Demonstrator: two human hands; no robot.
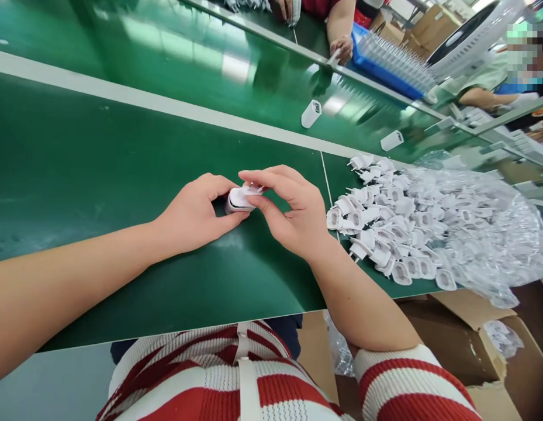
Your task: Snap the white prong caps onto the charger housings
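My left hand point(192, 211) grips a white charger housing point(230, 206) between thumb and fingers, just above the green table. Over the end of that housing, my right hand point(295, 210) pinches a white plug cap point(242, 197) with metal-looking pins. A dark gap shows between cap and housing, so the cap sits slightly tilted against it. To the right of my right hand lies a heap of similar white plug caps point(387, 219), spilling from a clear plastic bag point(508, 222).
Two white charger housings point(311, 114) rest on the shiny green strip point(166, 64) beyond the pale line. Across it, other people's hands point(341, 49) work near a blue tray point(385, 70) of white parts. Open cardboard boxes point(455, 333) stand below the table's right edge.
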